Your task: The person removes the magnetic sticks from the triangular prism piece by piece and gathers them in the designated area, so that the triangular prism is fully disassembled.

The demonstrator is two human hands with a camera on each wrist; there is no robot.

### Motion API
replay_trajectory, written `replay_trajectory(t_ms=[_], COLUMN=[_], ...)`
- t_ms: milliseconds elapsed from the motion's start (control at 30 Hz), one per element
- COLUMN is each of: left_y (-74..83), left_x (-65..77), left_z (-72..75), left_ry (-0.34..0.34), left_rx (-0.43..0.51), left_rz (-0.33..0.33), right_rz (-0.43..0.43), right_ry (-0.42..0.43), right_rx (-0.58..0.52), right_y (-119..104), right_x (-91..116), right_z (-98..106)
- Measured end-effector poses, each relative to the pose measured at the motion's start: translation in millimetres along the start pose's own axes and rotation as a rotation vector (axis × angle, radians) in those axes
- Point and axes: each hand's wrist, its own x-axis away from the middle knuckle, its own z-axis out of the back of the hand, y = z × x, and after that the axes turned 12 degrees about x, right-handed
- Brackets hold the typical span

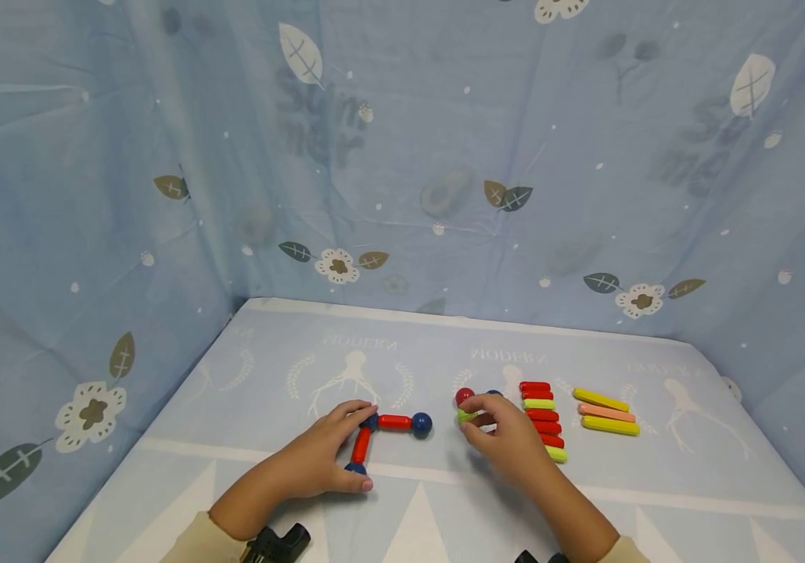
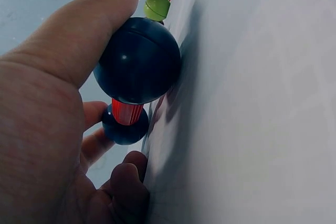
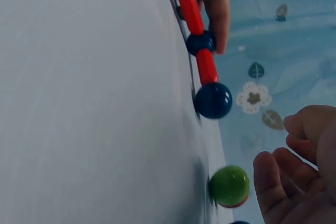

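My left hand [image 1: 314, 461] holds an L-shaped toy piece of blue balls and red rods on the mat. Its thumb lies against the near blue ball [image 2: 139, 61], and its fingers reach round the corner ball [image 2: 126, 125]. One red rod [image 1: 393, 422] points right from that corner and ends in another blue ball [image 1: 421, 424]. My right hand [image 1: 511, 442] hovers at a green ball [image 3: 229, 184], fingers loosely bent, with a small gap showing in the right wrist view. A red ball [image 1: 465, 396] sits just behind the green one, and a blue ball [image 1: 494, 392] is partly hidden by the right hand.
Right of my right hand is a column of short red and lime rods [image 1: 543, 416]. Farther right lie longer yellow rods [image 1: 609, 425] and an orange rod [image 1: 606, 412]. A patterned blue curtain [image 1: 402, 156] rises behind and beside the table mat [image 1: 444, 516].
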Motion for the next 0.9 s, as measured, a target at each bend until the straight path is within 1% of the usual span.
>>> replay_trajectory(t_ms=[167, 267, 467, 533, 633, 733, 900], left_y=[-0.7, -1.3, -0.8, -0.7, -1.2, -1.9, -2.8], left_x=[-0.2, -0.2, -0.5, -0.7, -1.0, -1.3, -1.0], left_z=[-0.9, -0.8, 0.4, 0.5, 0.6, 0.4, 0.6], left_ry=[0.000, 0.001, 0.003, 0.004, 0.004, 0.002, -0.003], left_rx=[-0.002, -0.008, -0.014, -0.014, -0.013, -0.012, -0.005], left_rz=[-0.002, -0.004, 0.000, 0.002, 0.005, 0.003, -0.007], right_rz=[0.055, 0.083, 0.082, 0.093, 0.106, 0.100, 0.101], right_ry=[-0.064, -0.090, -0.178, -0.199, -0.214, -0.231, -0.254], right_rx=[0.048, 0.072, 0.100, 0.119, 0.157, 0.187, 0.209], right_y=[-7.6, -9.3, -11.8, -13.1, -14.6, -16.5, -19.0], right_x=[-1.8, -3.4, -8.0, -9.5, -11.9, -13.7, -13.7], right_z=[-12.8, -19.7, -30.0, -33.0, -37.4, -40.2, -42.2])
